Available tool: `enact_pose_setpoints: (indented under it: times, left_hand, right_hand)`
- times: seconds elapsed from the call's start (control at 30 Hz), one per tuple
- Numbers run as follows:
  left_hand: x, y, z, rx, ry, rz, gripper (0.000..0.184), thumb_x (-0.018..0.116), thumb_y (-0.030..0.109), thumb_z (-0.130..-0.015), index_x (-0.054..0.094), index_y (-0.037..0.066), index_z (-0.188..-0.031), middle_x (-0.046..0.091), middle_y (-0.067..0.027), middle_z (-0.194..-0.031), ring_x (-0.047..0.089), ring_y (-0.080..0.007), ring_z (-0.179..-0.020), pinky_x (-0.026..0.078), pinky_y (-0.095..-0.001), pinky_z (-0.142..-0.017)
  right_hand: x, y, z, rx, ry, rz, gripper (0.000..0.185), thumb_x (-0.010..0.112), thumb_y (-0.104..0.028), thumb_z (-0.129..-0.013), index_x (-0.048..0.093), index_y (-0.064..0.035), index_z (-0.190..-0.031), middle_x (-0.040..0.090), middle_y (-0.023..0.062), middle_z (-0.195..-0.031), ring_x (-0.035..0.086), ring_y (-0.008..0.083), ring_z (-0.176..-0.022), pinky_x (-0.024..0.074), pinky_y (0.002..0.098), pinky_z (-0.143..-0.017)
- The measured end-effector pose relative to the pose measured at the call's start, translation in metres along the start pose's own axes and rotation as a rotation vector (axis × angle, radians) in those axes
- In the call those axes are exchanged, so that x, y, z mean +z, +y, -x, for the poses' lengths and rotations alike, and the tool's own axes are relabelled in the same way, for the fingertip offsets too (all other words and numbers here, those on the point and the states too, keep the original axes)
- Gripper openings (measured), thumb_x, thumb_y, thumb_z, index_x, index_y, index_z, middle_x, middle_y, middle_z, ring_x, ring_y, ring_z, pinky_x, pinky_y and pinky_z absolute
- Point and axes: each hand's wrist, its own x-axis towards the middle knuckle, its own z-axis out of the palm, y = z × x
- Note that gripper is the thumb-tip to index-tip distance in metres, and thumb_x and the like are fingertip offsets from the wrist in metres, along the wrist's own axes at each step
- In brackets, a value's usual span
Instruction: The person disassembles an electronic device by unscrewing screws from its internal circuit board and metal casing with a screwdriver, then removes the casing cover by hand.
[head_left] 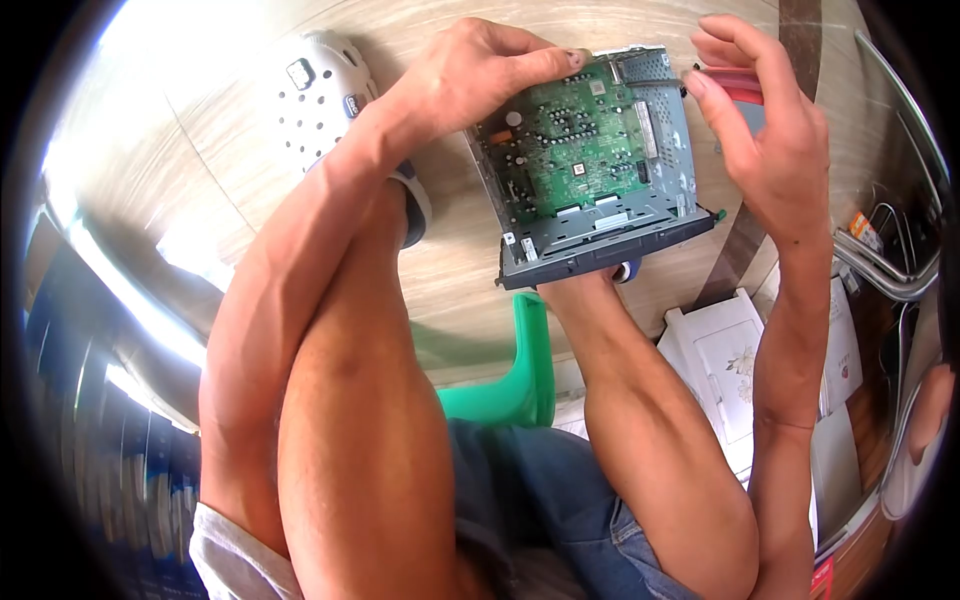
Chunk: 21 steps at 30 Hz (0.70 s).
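An opened car stereo [590, 240] is tilted in front of me, its black front panel toward me. Inside its metal case lies a green circuit board [560, 140] dotted with small components. My left hand [480, 75] grips the far left edge of the case, thumb pressed at the top of the board. In my right hand [765, 125] is a screwdriver [735, 83] with a red handle, pinched between thumb and fingers. Its dark shaft reaches leftward over the perforated side wall toward the board's upper right corner. Whether the tip touches anything is unclear.
A white clog [325, 95] is on my foot at the left, on the tiled floor [210, 120]. Beneath me is a green plastic stool [535, 350]. White boxes [725, 365] stand by my right leg, and a metal chair frame [890, 285] is at the far right.
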Motion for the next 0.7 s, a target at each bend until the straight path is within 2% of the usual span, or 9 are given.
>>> enact_pose_setpoints:
  times: [0.07,0.17,0.27,0.47,0.7]
  left_hand:
    - [-0.0010,-0.0015,0.0002,0.017,0.001,-0.018,0.047,0.068,0.042,-0.097,0.075,0.001,-0.118,0.076,-0.0093,-0.103,0.067,-0.0141,-0.095,0.052,-0.0288,-0.089]
    - [0.0002,-0.0034,-0.0001,0.022,0.002,-0.026,0.047,0.068,0.042,-0.097,0.075,0.001,-0.118,0.076,-0.0095,-0.102,0.067,-0.0141,-0.094,0.052,-0.0290,-0.089]
    - [0.0011,-0.0041,-0.0022,0.023,0.006,-0.024,0.047,0.068,0.043,-0.097,0.075,0.002,-0.118,0.076,-0.0095,-0.102,0.067,-0.0139,-0.094,0.052,-0.0293,-0.089]
    - [0.0008,0.0002,-0.0005,-0.013,-0.006,-0.015,0.047,0.067,0.044,-0.097,0.075,0.002,-0.118,0.076,-0.0097,-0.103,0.067,-0.0142,-0.095,0.052,-0.0294,-0.089]
    - [-0.0003,0.0001,-0.0009,0.015,0.002,-0.053,0.048,0.067,0.044,-0.097,0.075,0.002,-0.118,0.076,-0.0102,-0.103,0.067,-0.0145,-0.095,0.052,-0.0301,-0.089]
  right_hand:
    - [0.0011,-0.0015,-0.0006,-0.060,0.009,-0.132,0.039,0.066,0.003,-0.092,0.059,-0.0057,-0.129,0.073,0.0114,-0.112,0.073,0.0219,-0.101,0.0568,0.0322,-0.089]
    - [-0.0058,-0.0007,-0.0018,-0.064,-0.077,-0.140,0.039,0.062,0.008,-0.092,0.058,-0.0038,-0.129,0.072,0.0109,-0.117,0.071,0.0227,-0.105,0.0559,0.0327,-0.093]
    - [-0.0057,0.0034,0.0015,0.033,-0.084,-0.124,0.035,0.064,0.007,-0.092,0.058,-0.0032,-0.125,0.073,0.0104,-0.114,0.072,0.0229,-0.103,0.0565,0.0327,-0.091]
    - [-0.0063,0.0055,-0.0014,-0.071,-0.035,0.024,0.024,0.071,0.001,-0.090,0.060,-0.0012,-0.111,0.075,0.0110,-0.104,0.074,0.0224,-0.096,0.0568,0.0325,-0.086]
    - [-0.0054,0.0024,-0.0051,-0.023,-0.022,0.089,0.022,0.077,-0.007,-0.089,0.061,-0.0015,-0.104,0.075,0.0103,-0.100,0.075,0.0222,-0.092,0.0568,0.0317,-0.081]
